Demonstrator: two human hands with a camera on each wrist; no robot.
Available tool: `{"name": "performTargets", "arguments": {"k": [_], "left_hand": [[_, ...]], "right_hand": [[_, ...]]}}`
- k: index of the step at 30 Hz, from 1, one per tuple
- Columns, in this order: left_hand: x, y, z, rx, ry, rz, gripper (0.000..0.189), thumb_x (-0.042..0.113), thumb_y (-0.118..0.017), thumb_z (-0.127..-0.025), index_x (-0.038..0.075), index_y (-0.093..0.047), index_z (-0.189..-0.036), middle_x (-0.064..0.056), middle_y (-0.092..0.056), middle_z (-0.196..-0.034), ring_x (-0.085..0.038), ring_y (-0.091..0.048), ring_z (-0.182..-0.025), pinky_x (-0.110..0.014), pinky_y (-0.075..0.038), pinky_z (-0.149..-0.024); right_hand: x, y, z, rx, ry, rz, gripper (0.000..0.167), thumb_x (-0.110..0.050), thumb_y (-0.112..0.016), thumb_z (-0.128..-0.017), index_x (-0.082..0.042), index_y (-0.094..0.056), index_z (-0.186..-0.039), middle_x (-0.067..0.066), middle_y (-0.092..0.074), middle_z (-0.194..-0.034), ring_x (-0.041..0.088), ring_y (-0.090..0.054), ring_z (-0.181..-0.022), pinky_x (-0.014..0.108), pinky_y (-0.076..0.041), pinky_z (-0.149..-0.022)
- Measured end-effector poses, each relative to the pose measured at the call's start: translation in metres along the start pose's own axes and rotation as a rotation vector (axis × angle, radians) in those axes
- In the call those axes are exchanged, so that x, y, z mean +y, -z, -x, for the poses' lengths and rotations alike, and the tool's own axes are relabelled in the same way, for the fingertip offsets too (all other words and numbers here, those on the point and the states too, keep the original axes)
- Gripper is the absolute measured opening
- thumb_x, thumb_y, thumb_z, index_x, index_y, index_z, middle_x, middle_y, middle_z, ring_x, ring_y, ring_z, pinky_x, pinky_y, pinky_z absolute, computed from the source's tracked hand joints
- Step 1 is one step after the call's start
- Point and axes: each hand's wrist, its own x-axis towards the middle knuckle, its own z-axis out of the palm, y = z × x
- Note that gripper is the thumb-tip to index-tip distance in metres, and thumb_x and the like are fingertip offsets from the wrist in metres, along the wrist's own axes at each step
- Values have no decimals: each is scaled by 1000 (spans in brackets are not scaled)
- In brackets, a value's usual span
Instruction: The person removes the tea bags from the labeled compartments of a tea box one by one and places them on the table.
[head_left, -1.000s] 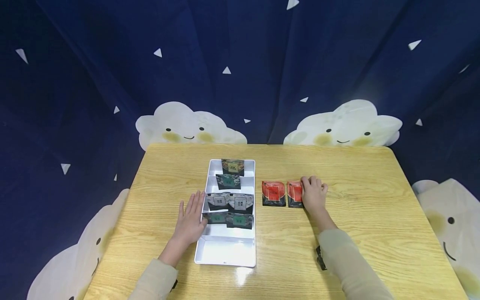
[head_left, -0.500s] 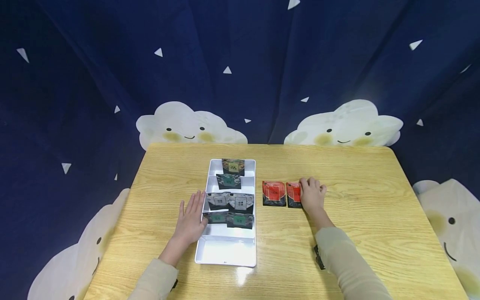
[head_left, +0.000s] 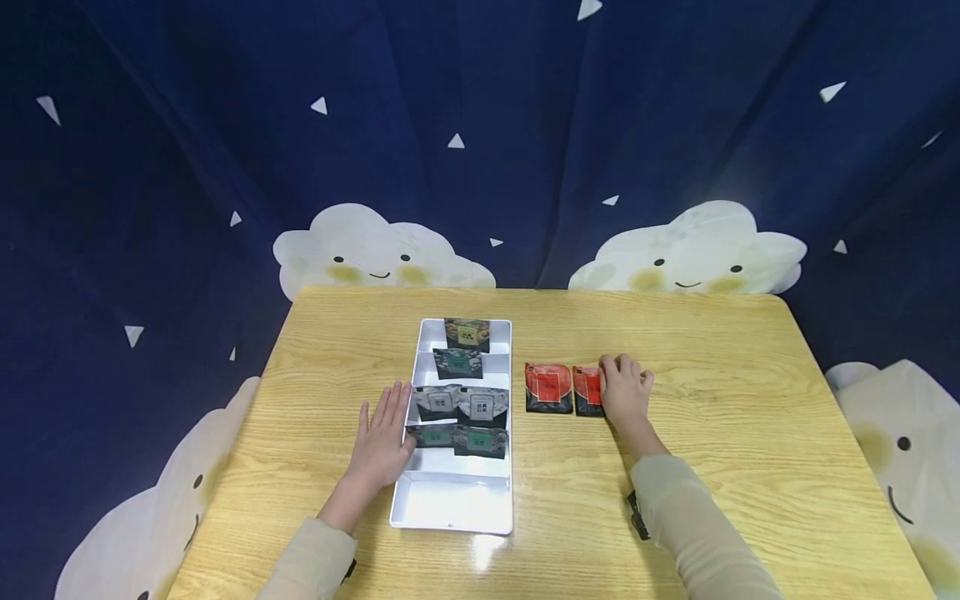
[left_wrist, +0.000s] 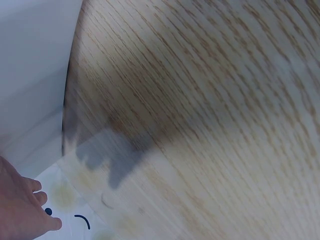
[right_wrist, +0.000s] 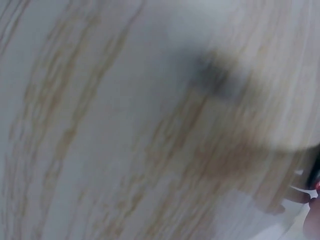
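Note:
My left hand (head_left: pixel 382 442) lies flat along the left side of a white divided tray (head_left: pixel 450 504), fingers straight. The left wrist view has part of that hand (left_wrist: pixel 22 205) beside the tray wall (left_wrist: pixel 30 75). Right of the tray, two red-and-black pouches lie side by side on the table. The left pouch (head_left: pixel 547 388) is untouched. My right hand (head_left: pixel 626 393) holds the right pouch (head_left: pixel 588 392) by its right edge, with fingers bent and covering that edge. Only fingertips (right_wrist: pixel 314 217) show at the border of the right wrist view, near a dark edge.
Pouches stand in the tray: a brown one (head_left: pixel 467 335) at the back, a green-labelled one (head_left: pixel 457 363), two grey ones (head_left: pixel 482 406), then two green-labelled ones (head_left: pixel 480 442). A wooden table (head_left: pixel 720 400) carries everything, with a dark blue curtain (head_left: pixel 525 125) behind it.
Between the first and second frames, my right hand and the right red pouch shifted slightly left, toward the other red pouch. Since then they have stayed put. My left hand is unchanged.

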Motion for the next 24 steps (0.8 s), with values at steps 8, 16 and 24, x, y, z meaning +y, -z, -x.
{"name": "performTargets", "arguments": {"k": [8,16,24], "left_hand": [[0,-2,-1,2,-1,3,76,24,-48,-84,7,-10,-147,-14,-12,-152,-33,-13,-138,-56,-5,-109],[0,0,0,-14,4,7,78,24,-48,-84,9,-6,-148,-13,-10,-153,-32,-10,-139,-55,-4,-109],[1,1,0,-21,4,14,78,24,-48,-84,9,-5,-148,-13,-10,-153,-31,-9,-139,-55,-3,-109]], "right_hand": [[-2,3,-2,36,-32,-54,23,-23,-43,-96,-9,-49,-113,19,-46,-112,38,-40,-106,58,-20,-91],[-32,22,-1,193,49,-142,21,-18,-46,-92,-7,-53,-109,17,-53,-112,39,-45,-106,59,-23,-90],[-85,37,15,397,268,-256,19,-12,-58,-84,-5,-57,-102,12,-58,-98,32,-50,-94,53,-27,-83]]}}
